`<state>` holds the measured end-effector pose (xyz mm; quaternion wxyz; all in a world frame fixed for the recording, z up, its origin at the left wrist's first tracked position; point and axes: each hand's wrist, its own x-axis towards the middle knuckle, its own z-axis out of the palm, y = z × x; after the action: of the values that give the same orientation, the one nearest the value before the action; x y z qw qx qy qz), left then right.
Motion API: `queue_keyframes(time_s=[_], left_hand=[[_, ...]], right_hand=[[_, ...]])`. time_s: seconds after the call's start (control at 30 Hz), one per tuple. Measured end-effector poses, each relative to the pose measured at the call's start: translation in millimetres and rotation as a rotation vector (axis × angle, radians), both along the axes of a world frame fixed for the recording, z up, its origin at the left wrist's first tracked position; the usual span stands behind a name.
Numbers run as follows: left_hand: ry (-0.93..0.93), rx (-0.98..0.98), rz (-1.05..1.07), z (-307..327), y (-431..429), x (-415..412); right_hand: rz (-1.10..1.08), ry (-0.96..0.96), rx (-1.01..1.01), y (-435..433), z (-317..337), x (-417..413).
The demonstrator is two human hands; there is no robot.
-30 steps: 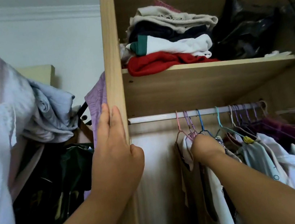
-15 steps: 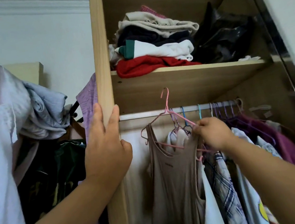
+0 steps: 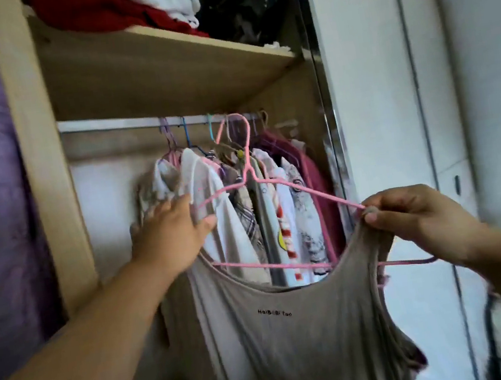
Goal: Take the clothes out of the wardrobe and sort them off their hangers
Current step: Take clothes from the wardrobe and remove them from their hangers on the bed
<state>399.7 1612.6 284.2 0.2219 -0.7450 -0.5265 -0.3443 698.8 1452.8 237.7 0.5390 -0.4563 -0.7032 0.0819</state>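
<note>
Wardrobe rail behind: the taupe tank top on its pink wire hanger, hooked there a second ago, now hangs clear in front. Right hand pinches strap and hanger end; left hand, off the side panel, reaches the other strap, fingers straight. Stripping the hanger likely follows.

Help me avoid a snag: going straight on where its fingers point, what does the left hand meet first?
Probably the near strap of the tank top, on the pink hanger; a white shirt hangs just behind, though depth is unclear.
</note>
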Motion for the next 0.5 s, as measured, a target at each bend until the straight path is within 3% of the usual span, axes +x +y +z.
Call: queue_keyframes(time_s=[0.17, 0.27, 0.4, 0.5], left_hand=[[-0.055, -0.129, -0.443, -75, 7, 44], [-0.029, -0.254, -0.712, -120, -12, 67], [-0.009, -0.581, -1.044, -180, -40, 83], [0.066, -0.765, -1.182, -223, -69, 85]], right_hand=[[-0.336, 0.022, -0.123, -84, -68, 1], [-0.694, -0.008, -0.213, -137, -116, -9], [-1.124, 0.024, -0.370, -208, -182, -44], [-1.279, 0.065, -0.464, -261, -229, -85]])
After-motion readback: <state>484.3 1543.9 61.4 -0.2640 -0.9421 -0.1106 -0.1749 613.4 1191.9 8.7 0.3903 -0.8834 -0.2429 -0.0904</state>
